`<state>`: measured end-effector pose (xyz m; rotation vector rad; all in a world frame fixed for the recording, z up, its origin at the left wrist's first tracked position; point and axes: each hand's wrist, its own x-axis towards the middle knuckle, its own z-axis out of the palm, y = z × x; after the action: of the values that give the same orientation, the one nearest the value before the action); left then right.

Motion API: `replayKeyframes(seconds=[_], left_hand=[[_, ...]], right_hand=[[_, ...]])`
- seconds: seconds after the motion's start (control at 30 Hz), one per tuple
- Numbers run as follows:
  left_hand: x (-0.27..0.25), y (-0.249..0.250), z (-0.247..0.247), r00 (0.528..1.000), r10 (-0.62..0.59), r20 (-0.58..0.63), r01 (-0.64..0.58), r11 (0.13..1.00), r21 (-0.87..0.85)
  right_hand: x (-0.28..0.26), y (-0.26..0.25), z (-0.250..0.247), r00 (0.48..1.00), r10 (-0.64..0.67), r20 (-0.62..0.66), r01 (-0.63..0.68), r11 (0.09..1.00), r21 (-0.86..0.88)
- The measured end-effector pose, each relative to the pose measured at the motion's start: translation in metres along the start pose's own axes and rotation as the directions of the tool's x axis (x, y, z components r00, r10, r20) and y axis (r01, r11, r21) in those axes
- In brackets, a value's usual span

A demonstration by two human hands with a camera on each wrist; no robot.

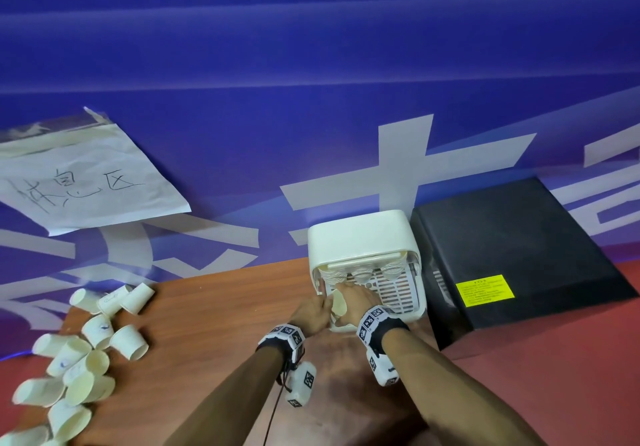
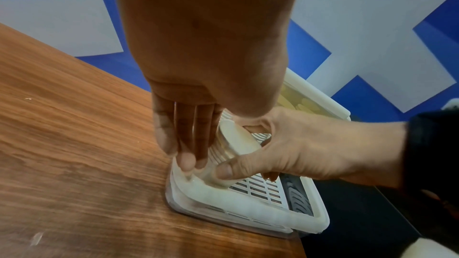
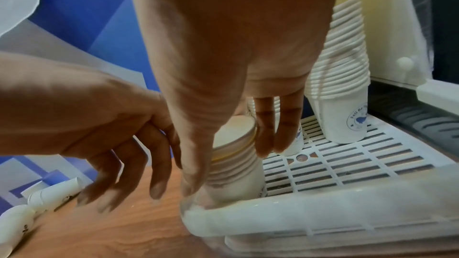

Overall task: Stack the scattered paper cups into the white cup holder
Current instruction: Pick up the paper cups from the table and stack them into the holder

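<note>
Right hand wraps a short stack of nested cups, thumb on one side and fingers on the other, tilted, its base on the slotted tray of the white cup holder at the front left corner. Left hand relaxed, fingers straight beside that stack, gripping nothing. Taller stacks stand at the tray's back. Loose cups scattered far left on the wooden table.

Both forearms were bare. Each wrist wore a black band carrying white blocks printed with black square markers; a thin dark cable hung from the left one.
</note>
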<state>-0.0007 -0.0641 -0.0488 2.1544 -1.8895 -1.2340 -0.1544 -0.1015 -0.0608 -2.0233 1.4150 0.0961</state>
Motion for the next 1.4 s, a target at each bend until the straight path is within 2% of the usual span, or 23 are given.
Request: replayKeyframes(seconds=[0.1,0.2,0.43,0.53,0.6,0.7,0.9,1.07,1.13,1.2,1.3,1.4], left_hand=[[0.004,-0.008,0.003,1.000,-0.019,0.016,0.019,0.999,0.044],[0.011,-0.022,0.007,0.995,-0.093,0.043,0.093,0.995,0.021],[-0.011,-0.024,-0.003,0.999,-0.048,0.006,0.048,0.998,-0.040],[-0.028,-0.027,-0.012,0.999,-0.014,-0.046,0.011,0.998,-0.061],[-0.041,-0.027,-0.021,0.995,0.010,-0.099,-0.018,0.996,-0.082],[-0.065,-0.030,-0.035,0.978,0.043,-0.204,-0.064,0.993,-0.096],[-0.101,-0.063,-0.077,0.915,0.109,-0.388,-0.133,0.991,-0.035],[-0.135,-0.116,-0.131,0.841,0.117,-0.529,-0.142,0.990,-0.007],[-0.152,-0.148,-0.148,0.828,0.095,-0.552,-0.107,0.994,0.010],[-0.170,-0.187,-0.160,0.835,0.064,-0.546,-0.060,0.998,0.025],[-0.197,-0.255,-0.166,0.870,0.024,-0.492,0.016,0.997,0.077],[-0.225,-0.328,-0.169,0.909,-0.076,-0.409,0.143,0.981,0.134]], right_hand=[[0.004,-0.001,0.004,1.000,-0.008,0.015,0.008,1.000,-0.013],[0.005,-0.004,0.012,1.000,-0.017,0.007,0.018,0.999,-0.032],[-0.002,-0.002,0.012,0.999,-0.025,0.023,0.026,0.999,-0.020],[-0.008,-0.008,0.004,1.000,-0.025,-0.007,0.024,0.995,-0.096],[-0.016,-0.024,-0.007,0.996,-0.049,-0.080,0.033,0.983,-0.183],[-0.026,-0.065,-0.025,0.971,-0.161,-0.179,0.107,0.955,-0.278],[-0.041,-0.154,-0.062,0.895,-0.388,-0.220,0.333,0.909,-0.249],[-0.039,-0.237,-0.050,0.846,-0.472,-0.246,0.410,0.873,-0.265],[-0.039,-0.270,-0.032,0.840,-0.484,-0.245,0.422,0.867,-0.266],[-0.037,-0.303,-0.008,0.836,-0.503,-0.220,0.447,0.856,-0.259],[-0.031,-0.349,0.035,0.847,-0.512,-0.143,0.471,0.848,-0.243],[-0.020,-0.391,0.081,0.852,-0.523,-0.031,0.503,0.834,-0.226]])
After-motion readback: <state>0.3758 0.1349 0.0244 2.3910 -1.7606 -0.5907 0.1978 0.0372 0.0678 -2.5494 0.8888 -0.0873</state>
